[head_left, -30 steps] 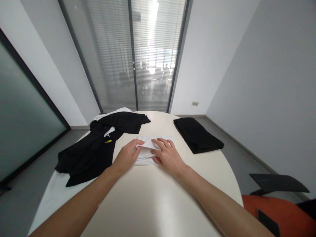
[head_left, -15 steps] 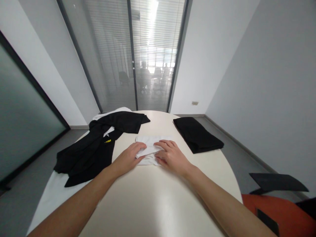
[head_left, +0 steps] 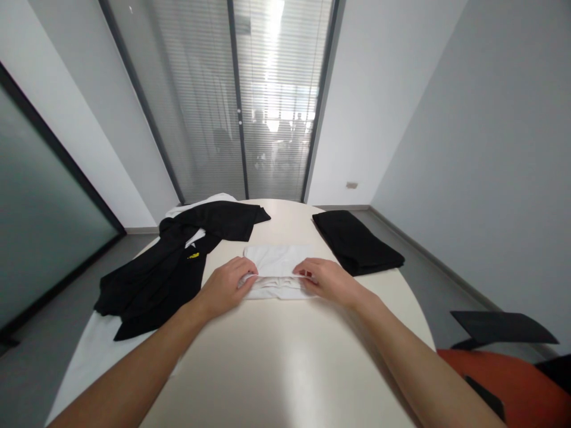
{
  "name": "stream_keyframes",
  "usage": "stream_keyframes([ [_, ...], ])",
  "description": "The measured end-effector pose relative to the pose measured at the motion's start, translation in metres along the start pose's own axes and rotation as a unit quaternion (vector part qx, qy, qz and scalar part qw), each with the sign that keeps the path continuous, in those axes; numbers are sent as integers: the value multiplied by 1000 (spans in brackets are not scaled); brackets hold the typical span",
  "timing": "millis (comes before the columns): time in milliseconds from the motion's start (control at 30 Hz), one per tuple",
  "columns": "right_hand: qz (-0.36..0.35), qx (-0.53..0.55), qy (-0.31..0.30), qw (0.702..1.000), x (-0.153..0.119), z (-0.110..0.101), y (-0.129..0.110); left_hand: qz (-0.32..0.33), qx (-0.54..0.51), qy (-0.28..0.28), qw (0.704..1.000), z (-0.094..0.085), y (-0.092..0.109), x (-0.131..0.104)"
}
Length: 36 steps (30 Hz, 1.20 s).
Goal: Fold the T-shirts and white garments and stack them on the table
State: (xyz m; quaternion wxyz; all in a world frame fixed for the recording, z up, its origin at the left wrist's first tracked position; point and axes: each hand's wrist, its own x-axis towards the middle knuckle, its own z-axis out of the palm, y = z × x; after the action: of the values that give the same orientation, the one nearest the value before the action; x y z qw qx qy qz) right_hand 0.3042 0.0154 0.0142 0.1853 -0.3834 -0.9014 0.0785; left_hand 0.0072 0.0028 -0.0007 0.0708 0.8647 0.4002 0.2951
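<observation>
Here's the white cloth (head_left: 276,260), lying folded on the bench (head_left: 285,356) right between the two hands! The left hand (head_left: 229,285) pinches one end of its upper flap's near edge, the right hand (head_left: 332,282) grips the other end. Looks light, soft and floppy, nothing fragile; that edge likely sags if held by one corner, so both ends, thumbs beneath, seem the best hold.
</observation>
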Motion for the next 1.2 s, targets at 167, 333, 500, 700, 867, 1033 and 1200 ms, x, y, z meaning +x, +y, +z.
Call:
stream_keyframes([
  [167, -9, 14, 51, 999, -1, -6, 3, -50, 12, 24, 998, 4, -3, -2],
  [333, -28, -64, 17, 997, 1, -3, -1, 21, 36, 2, 999, 5, -9, -3],
  [500, -21, -150, 6, 988, 4, 4, -8, 78, 102, -44, 991, -2, -9, -5],
  [700, -94, -161, 21, 982, 5, 2, -4, 98, 147, -47, 983, -3, -10, -3],
  [867, -122, -131, 8, 984, 4, 5, -1, 114, 145, -33, 982, -3, -12, -3],
  [1033, -60, -117, 35, 991, 5, 16, -5, 87, 127, -18, 988, -2, -9, -3],
  [1200, -45, -109, 78, 990, 9, 16, -7, 76, 127, 41, 988, 0, -7, -1],
])
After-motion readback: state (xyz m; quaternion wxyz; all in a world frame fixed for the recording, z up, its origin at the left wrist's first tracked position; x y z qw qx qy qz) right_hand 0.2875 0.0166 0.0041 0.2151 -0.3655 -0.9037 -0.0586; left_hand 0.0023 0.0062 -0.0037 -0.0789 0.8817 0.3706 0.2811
